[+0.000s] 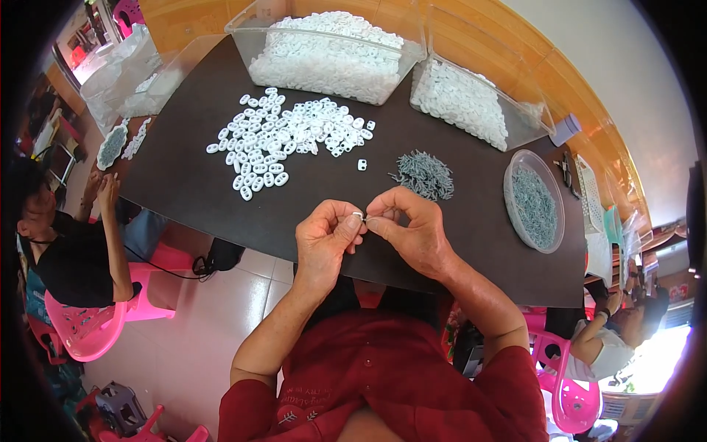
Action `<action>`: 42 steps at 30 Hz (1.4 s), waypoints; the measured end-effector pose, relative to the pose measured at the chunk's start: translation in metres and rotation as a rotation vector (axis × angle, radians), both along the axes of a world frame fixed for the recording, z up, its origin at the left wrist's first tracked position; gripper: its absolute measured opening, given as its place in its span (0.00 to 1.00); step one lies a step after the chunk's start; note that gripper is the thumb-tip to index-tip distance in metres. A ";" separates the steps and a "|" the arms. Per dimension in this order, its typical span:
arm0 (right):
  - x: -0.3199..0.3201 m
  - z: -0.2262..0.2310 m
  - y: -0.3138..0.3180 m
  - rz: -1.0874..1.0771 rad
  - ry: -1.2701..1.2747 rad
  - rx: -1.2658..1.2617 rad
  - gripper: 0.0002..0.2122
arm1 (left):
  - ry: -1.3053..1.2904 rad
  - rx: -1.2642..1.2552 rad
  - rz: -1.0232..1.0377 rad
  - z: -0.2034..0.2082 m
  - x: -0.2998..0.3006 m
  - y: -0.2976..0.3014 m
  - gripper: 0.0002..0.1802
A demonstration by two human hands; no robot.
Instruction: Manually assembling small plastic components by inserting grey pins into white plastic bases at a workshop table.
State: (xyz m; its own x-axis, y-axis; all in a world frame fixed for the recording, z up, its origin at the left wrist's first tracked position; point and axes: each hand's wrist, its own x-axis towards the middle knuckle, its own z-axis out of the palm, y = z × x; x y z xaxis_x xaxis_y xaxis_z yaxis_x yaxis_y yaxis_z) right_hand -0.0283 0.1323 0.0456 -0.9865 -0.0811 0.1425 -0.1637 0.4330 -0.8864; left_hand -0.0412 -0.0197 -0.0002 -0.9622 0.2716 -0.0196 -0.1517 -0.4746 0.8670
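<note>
White plastic piece (358,215) held at fingertips over dark worktable

Curled nearly closed, a seated person's left hand (322,230) grips the small white piece between thumb and fingers, just above the near edge of a dark table (191,195). Right beside it, the right hand (414,232) brings thumb and forefinger together on a small dark bit (365,219), too tiny to identify; its other fingers are bent. Just beyond the hands lies a lone white piece (361,165), near a spread heap of two-holed white pieces (313,127). To the right sit a pile of thin grey parts (423,175) and a round clear tub (560,219) of similar parts. Two clear bins, one large (413,51) and one smaller (529,127), hold more white pieces along the far side. At left, a person in black (81,258) sits on a pink chair (85,328).
</note>
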 end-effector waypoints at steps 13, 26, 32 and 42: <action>0.000 0.000 -0.002 0.007 -0.004 0.028 0.06 | 0.024 -0.029 0.012 -0.002 0.002 0.000 0.07; -0.001 0.003 -0.011 -0.002 -0.052 -0.082 0.06 | 0.088 0.010 0.106 -0.004 0.009 0.001 0.06; -0.002 0.001 -0.014 0.019 -0.074 -0.135 0.06 | 0.231 -0.127 0.254 -0.012 0.015 0.006 0.05; -0.001 -0.006 -0.007 0.017 -0.012 -0.085 0.05 | 0.071 0.062 0.154 -0.006 0.012 0.003 0.07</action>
State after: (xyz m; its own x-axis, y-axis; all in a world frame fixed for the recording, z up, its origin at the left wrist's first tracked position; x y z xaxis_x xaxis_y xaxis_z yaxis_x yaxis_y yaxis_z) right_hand -0.0295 0.1253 0.0391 -0.9867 -0.0862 0.1378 -0.1596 0.3532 -0.9218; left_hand -0.0294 -0.0165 -0.0064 -0.9909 0.1191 0.0619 -0.0125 -0.5408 0.8411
